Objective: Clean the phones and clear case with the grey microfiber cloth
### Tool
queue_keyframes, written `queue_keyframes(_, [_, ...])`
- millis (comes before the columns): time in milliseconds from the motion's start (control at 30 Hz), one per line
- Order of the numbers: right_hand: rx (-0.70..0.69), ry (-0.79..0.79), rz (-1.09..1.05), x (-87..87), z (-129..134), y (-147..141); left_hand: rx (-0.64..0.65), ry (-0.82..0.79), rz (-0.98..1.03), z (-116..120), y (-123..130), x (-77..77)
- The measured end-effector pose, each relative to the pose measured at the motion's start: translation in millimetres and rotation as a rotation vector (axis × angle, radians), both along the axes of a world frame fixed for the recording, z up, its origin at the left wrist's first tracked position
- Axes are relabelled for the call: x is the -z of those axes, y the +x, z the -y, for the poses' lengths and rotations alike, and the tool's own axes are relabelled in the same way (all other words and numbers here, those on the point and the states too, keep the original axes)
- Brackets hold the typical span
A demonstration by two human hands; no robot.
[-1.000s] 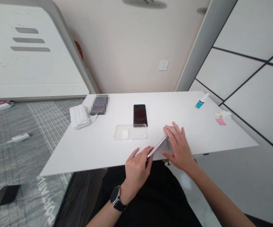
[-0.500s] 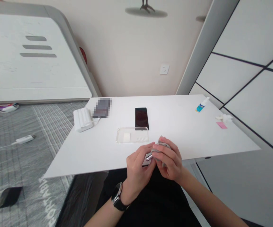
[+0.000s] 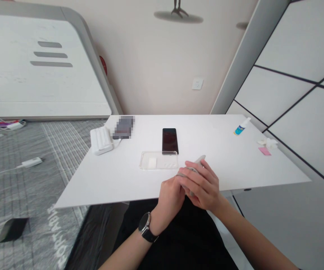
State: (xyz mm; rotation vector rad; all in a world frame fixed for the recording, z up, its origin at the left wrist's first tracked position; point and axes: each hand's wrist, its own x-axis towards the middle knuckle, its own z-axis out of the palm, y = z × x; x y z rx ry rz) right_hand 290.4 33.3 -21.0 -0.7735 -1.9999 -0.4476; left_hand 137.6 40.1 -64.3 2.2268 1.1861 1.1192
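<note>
At the desk, the work looks under way and unfinished: your left hand and right hand meet over the near edge, and what they hold is not yet set down. Beyond them, the dark phone lies flat, out of your grasp, and the clear case lies at its near end; you can't tell whether their edges touch or overlap. The grey cloth is between your hands, your right fingers curled closed on it, so handling it seems the part in progress.

Most of the cloth is hidden by your right hand, and whether it wraps anything does not show. Your left fingers are mostly covered, so you cannot tell if they clamp something. The dark device at far left is pixelated, and the small white scraps at far right are hard to identify.
</note>
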Motion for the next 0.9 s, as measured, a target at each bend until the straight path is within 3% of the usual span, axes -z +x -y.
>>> queue_keyframes(167, [0.117, -0.083, -0.161, -3.9, -4.0, 4.5, -0.004, -0.029, -0.014, 1.3, -0.9, -4.7])
queue_keyframes(333, [0.065, 0.089, -0.022, -0.2, -6.3, 8.9, -0.003, -0.005, -0.041, 2.1, -0.5, -3.3])
queue_keyframes(467, [0.18, -0.029, -0.143, 1.3, -9.5, 15.1, -0.018, -0.003, -0.02, 0.7, -0.7, -2.9])
queue_keyframes(533, [0.162, -0.036, -0.129, 2.1, -4.5, 11.7, -0.004, -0.015, -0.013, 0.6, -1.4, -1.8])
queue_keyframes(667, [0.05, 0.069, 0.097, 1.3, 3.7, 5.1, 0.016, -0.04, -0.037, 0.7, -2.3, 1.0])
queue_keyframes(900, [0.063, -0.129, -0.08, -6.6, -7.8, 9.6, -0.028, -0.054, 0.005, -0.8, -2.2, 0.2])
